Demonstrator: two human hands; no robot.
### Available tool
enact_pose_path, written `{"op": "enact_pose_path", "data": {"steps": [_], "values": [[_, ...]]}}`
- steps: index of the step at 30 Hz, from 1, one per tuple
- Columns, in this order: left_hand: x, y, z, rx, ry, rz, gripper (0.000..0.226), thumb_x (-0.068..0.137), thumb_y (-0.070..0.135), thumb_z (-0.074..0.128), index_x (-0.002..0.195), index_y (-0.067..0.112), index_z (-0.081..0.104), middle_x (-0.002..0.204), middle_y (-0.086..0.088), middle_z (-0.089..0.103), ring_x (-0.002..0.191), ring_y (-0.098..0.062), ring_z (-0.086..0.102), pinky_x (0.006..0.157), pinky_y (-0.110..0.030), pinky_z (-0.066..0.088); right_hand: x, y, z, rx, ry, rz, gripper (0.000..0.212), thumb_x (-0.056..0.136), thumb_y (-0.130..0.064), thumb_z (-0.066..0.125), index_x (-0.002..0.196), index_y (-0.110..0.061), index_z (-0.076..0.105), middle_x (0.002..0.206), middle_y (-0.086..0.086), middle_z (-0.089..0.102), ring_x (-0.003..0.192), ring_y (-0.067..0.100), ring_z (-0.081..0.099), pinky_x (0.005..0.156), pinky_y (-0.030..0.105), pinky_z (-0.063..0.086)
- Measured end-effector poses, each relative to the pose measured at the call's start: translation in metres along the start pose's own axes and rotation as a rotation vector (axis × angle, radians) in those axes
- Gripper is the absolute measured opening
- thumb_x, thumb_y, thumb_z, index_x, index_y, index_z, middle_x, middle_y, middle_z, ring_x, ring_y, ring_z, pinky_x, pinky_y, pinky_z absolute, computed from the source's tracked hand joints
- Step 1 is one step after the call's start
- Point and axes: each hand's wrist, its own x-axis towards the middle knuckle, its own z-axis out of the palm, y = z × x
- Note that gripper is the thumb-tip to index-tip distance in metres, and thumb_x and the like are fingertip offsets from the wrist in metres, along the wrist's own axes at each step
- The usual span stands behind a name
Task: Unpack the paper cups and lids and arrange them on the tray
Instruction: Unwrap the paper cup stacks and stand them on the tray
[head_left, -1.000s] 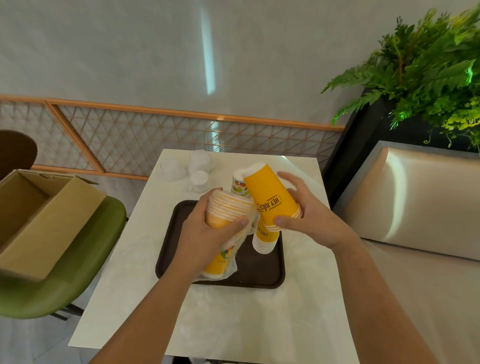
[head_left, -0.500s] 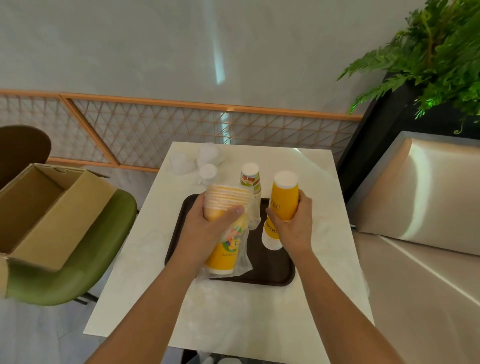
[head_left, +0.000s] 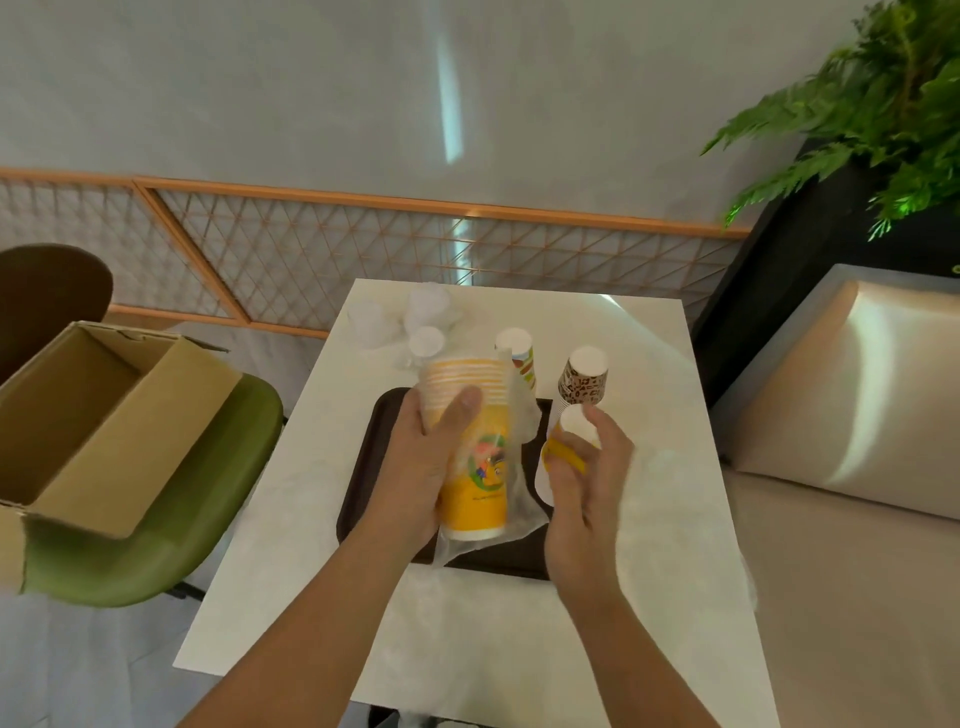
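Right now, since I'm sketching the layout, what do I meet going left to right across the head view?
The cardboard box → yellow cup stack held in the left hand → right hand → beige bench.

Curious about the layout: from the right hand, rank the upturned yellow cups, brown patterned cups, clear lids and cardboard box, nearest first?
From the right hand:
1. Upturned yellow cups, right at its fingers.
2. Brown patterned cups, just behind.
3. Clear lids, farther back, left.
4. Cardboard box, on the chair, far left.
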Motion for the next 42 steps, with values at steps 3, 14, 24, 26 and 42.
{"op": "enact_pose_path", "data": {"steps": [3, 14, 24, 26, 42], "values": [[-0.004, 0.011, 0.021, -0.218, -0.112, -0.038, 0.072, 0.077, 0.083, 0.054, 0.131, 0.037, 0.064, 0.124, -0.007, 0.075, 0.114, -0.03, 0.073, 0.099, -0.054, 0.058, 0.012, -0.035, 0.025, 0.138, -0.163, 0.025, 0.056, 0.103, -0.049, 0.045, 0.157, -0.042, 0.029, 0.16, -0.018, 0.034, 0.143, 0.019, 0.046, 0.108, 0.048, 0.05], [-0.007, 0.011, 0.037, -0.076, -0.01, 0.269, 0.036, 0.099, 0.04, 0.062, 0.131, 0.026, 0.058, 0.117, 0.002, 0.075, 0.106, -0.021, 0.075, 0.088, -0.04, 0.063, 0.037, -0.056, 0.047, 0.053, 0.162, -0.046, 0.019, 0.107, -0.021, 0.056, 0.126, -0.02, 0.059, 0.134, -0.007, 0.063, 0.123, 0.023, 0.064, 0.093, 0.048, 0.06], [-0.007, 0.009, 0.028, 0.066, -0.043, 0.352, 0.065, 0.087, 0.04, 0.076, 0.145, 0.039, 0.048, 0.131, 0.015, 0.067, 0.118, -0.011, 0.069, 0.098, -0.045, 0.06, 0.041, -0.062, 0.05, 0.15, 0.193, -0.118, 0.018, 0.103, -0.013, 0.049, 0.12, -0.016, 0.055, 0.137, -0.001, 0.058, 0.129, 0.024, 0.056, 0.098, 0.043, 0.057], [-0.005, 0.015, 0.022, 0.116, -0.07, 0.373, 0.073, 0.085, 0.039, 0.079, 0.148, 0.047, 0.043, 0.135, 0.018, 0.063, 0.12, -0.01, 0.067, 0.098, -0.043, 0.06, 0.06, -0.071, 0.036, 0.014, 0.184, -0.121, 0.035, 0.097, -0.028, 0.054, 0.132, -0.019, 0.053, 0.133, -0.006, 0.055, 0.125, 0.021, 0.056, 0.101, 0.048, 0.053], [-0.013, 0.016, 0.005, 0.334, -0.182, 0.412, 0.076, 0.086, 0.038, 0.08, 0.148, 0.054, 0.04, 0.132, 0.032, 0.057, 0.118, 0.004, 0.061, 0.085, -0.022, 0.059, 0.154, -0.097, -0.029, -0.226, -0.324, -0.127, 0.041, 0.109, -0.043, 0.045, 0.139, -0.021, 0.062, 0.133, 0.001, 0.064, 0.12, 0.017, 0.064, 0.094, 0.04, 0.058]]}}
